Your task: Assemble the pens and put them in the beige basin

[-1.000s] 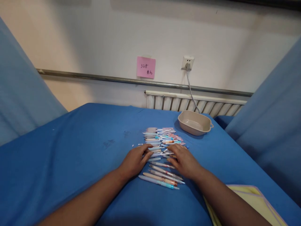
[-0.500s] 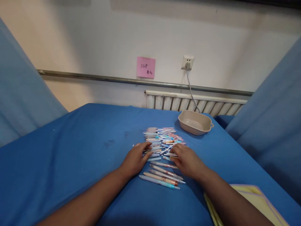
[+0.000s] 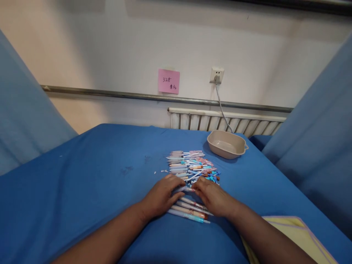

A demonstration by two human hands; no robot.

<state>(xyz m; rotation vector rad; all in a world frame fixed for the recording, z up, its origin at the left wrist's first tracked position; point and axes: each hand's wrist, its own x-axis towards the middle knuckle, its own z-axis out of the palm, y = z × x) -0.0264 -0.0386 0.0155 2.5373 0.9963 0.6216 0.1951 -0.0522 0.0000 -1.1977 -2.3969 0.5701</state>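
A pale pen (image 3: 183, 189) lies across the gap between my two hands. My left hand (image 3: 164, 195) has its fingers and thumb closed around the left end. Pinched at the other end are the fingers of my right hand (image 3: 213, 196). Just below, several whole pens lie side by side, among them an orange-brown pen (image 3: 188, 211) and a light blue pen (image 3: 189, 217). Beyond my hands is a row of separated pen barrels (image 3: 177, 165), with thin white refills (image 3: 196, 174) on their right. Small blue and brown pen parts (image 3: 213, 176) are heaped beside my right fingers.
A beige plastic basin (image 3: 227, 148) stands at the back right of the blue cloth (image 3: 115, 154). A folded yellow cloth (image 3: 291, 234) lies under my right forearm. Tiny white bits (image 3: 164, 171) are scattered left of the barrels. Behind are a radiator (image 3: 203, 121) and a plugged-in cord (image 3: 222, 104).
Both hands have come nearer to me, from the separated parts to the whole pens. They now grip the farthest of these pens, lifted slightly. The small blue and brown parts are uncovered.
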